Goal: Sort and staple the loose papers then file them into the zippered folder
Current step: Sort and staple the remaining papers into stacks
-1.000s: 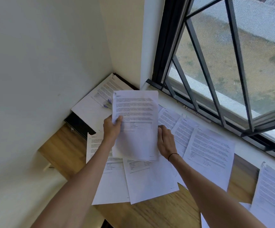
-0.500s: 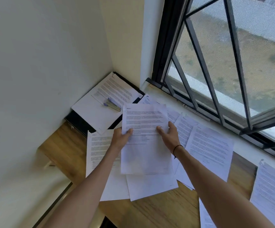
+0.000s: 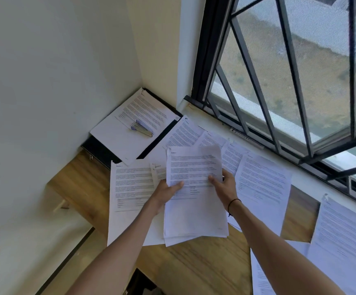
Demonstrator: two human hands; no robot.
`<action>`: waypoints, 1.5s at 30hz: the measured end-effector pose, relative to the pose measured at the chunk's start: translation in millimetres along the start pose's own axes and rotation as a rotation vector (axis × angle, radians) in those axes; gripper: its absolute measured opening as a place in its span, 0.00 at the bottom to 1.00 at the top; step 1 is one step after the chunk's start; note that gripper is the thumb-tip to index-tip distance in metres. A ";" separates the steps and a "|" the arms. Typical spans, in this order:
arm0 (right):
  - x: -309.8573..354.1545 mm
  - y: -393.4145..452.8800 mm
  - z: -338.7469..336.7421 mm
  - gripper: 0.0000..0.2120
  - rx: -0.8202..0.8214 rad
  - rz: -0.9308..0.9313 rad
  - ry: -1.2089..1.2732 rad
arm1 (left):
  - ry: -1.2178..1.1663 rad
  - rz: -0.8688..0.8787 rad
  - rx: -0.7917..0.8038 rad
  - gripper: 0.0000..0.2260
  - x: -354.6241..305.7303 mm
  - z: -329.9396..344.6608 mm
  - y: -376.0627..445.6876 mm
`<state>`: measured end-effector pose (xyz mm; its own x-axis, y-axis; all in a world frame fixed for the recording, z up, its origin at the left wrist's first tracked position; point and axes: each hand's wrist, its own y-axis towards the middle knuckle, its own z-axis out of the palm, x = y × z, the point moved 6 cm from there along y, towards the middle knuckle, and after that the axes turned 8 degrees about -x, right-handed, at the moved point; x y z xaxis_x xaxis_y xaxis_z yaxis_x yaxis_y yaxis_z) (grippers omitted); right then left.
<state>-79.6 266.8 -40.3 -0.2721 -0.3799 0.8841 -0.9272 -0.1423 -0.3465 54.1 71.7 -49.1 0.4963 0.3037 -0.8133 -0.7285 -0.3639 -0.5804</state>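
Papers [image 3: 195,201] stacked low over wooden desk [image 3: 196,267], pinched at both edges: left hand [image 3: 166,191] thumb on top, right hand [image 3: 223,185] likewise. Stapler [image 3: 141,131] resting on sheets atop black folder [image 3: 100,149].

You're at a home desk corner: a wooden desk [image 3: 194,267] against plain walls [image 3: 55,71], printed papers [image 3: 264,188] spread out, a barred window [image 3: 289,71] on the right overlooking ground outside.

The printed sheets [image 3: 194,188] spread over the desk [image 3: 204,267] carried lines of type and short bold headings — all too blurred to read. No label, brand or number was legible anywhere.
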 end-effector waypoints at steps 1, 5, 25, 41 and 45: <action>-3.3 -2.4 -4.9 0.09 -0.012 -0.003 -0.017 | 0.021 -0.002 0.012 0.13 2.7 4.2 -2.9; -15.9 -9.7 -21.4 0.08 -0.041 -0.003 -0.056 | 0.089 0.025 0.016 0.17 12.4 16.5 -7.2; -14.6 -25.5 -53.9 0.07 -0.118 0.028 -0.078 | 0.199 0.051 -0.013 0.15 9.7 42.5 -5.3; -26.7 -17.7 -114.8 0.12 -0.253 -0.001 -0.157 | 0.252 0.094 0.056 0.15 16.1 97.6 6.0; -26.9 -16.5 -137.9 0.17 -0.327 -0.003 -0.178 | 0.269 0.094 0.065 0.15 15.1 117.7 4.8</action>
<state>-92.5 405.4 -15.1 -0.2469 -0.5367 0.8069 -0.9690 0.1449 -0.2002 2.5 178.2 -59.4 0.5262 0.0241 -0.8500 -0.8017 -0.3192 -0.5053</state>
